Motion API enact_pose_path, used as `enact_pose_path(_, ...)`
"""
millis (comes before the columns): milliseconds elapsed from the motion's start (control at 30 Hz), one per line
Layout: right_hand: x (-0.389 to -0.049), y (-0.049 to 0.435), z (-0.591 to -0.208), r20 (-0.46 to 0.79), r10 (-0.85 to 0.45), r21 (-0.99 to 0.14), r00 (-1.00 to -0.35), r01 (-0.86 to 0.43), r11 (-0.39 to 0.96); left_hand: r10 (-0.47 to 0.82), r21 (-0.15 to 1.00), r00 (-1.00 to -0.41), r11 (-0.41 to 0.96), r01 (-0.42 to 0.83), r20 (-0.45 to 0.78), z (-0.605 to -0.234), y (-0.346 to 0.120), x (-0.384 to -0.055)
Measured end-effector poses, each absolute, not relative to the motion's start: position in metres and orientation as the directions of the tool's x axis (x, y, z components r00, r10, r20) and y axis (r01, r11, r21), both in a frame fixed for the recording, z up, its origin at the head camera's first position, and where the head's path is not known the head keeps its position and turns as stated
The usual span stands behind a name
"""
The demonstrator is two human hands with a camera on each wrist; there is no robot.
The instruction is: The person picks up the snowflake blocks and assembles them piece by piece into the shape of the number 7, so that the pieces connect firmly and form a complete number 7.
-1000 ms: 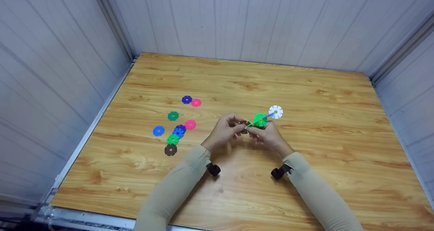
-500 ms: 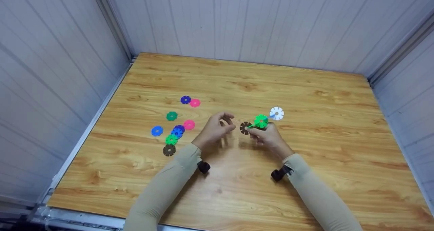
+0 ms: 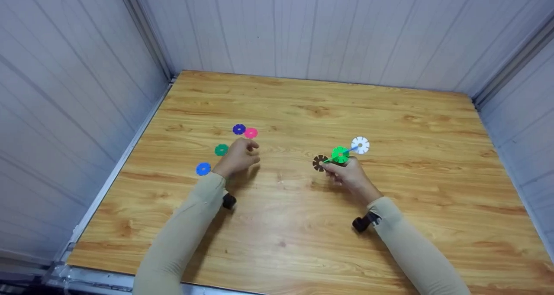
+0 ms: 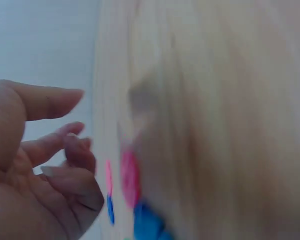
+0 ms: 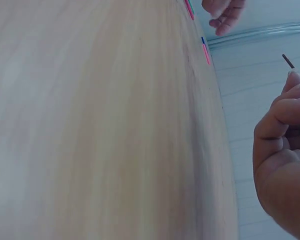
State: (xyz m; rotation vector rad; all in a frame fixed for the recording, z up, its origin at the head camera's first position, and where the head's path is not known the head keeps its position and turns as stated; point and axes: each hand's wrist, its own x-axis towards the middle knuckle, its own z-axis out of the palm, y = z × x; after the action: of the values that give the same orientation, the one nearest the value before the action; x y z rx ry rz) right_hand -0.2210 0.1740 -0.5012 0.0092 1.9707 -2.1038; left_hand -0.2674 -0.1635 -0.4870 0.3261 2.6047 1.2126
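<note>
My right hand pinches a joined chain of slotted plastic discs above the table. Its brown disc is at the left end, a green disc in the middle and a white disc at the far right, with thin green and blue discs edge-on between them. With fingers loosely bent and nothing between them, my left hand hovers over the loose discs. Below it in the left wrist view lie a pink disc and a blue disc. The hand and sleeve hide these in the head view.
Around the left hand lie a green disc and a blue disc. Farther back, a dark blue disc touches or overlaps a pink one. Pale panel walls enclose the wooden table at the back and sides.
My left hand has let go of the disc chain and moved left over the loose discs, covering several. The right hand keeps holding the chain, shifted slightly right.
</note>
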Motion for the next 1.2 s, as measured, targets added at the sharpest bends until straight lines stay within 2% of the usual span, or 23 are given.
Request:
enact_pose_path(267, -0.220, 0.181, -0.502, -0.201, -0.185, -0.978, -0.962, 0.207, -0.015, 0.204, 0.676, -0.942, 0.736, -0.033, -0.268, -0.476, -0.194, -0.271)
enact_pose_path(467, -0.220, 0.181, -0.502, -0.219, -0.172, -0.975, -0.960, 0.220, 0.013, 0.147, 0.575, -0.960, 0.818, -0.016, -0.237, -0.480, -0.195, -0.268)
enact_pose_path(667, -0.220, 0.182, -0.505, -0.201, -0.190, -0.979, -0.961, 0.204, 0.007, 0.151, 0.551, -0.962, 0.834, 0.000, -0.229, -0.482, -0.192, -0.267)
enact_pose_path(933, -0.222, 0.180, -0.508, -0.200, -0.205, -0.978, -0.958, 0.207, -0.012, 0.165, 0.586, -0.963, 0.811, 0.010, -0.212, -0.486, -0.183, -0.264)
enact_pose_path(1200, -0.224, 0.176, -0.510, -0.216, -0.192, -0.974, -0.957, 0.225, -0.028, 0.223, 0.716, -0.964, 0.696, 0.052, -0.147, -0.490, -0.161, -0.257)
